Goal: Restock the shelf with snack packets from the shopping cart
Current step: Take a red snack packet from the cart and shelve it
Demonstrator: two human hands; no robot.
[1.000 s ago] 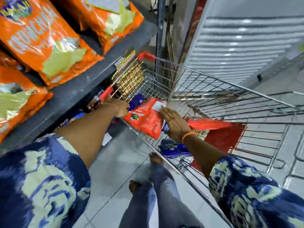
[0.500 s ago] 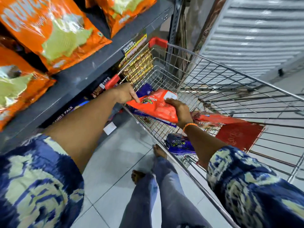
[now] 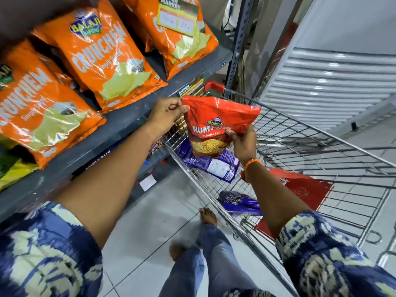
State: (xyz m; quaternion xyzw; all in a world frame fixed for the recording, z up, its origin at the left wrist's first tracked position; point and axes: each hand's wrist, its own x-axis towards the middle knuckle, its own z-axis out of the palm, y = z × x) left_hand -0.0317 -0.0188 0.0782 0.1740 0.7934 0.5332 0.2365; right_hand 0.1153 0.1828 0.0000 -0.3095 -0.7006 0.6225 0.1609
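Note:
A red snack packet hangs upright above the wire shopping cart, held by both hands. My left hand pinches its top left corner. My right hand grips its lower right side. Under it in the cart lies a purple packet. A second purple packet and a red packet lie nearer to me. The grey shelf at my left carries large orange chip bags.
Below the grey shelf edge a lower shelf holds dark packets, mostly hidden. A price tag hangs in front of the far orange bag. A white ribbed shutter stands behind the cart. My legs and bare feet are on the tiled floor between shelf and cart.
Both hands have lifted the red packet out of the cart and turned it upright, front facing me. The view has tilted up toward the shelf.

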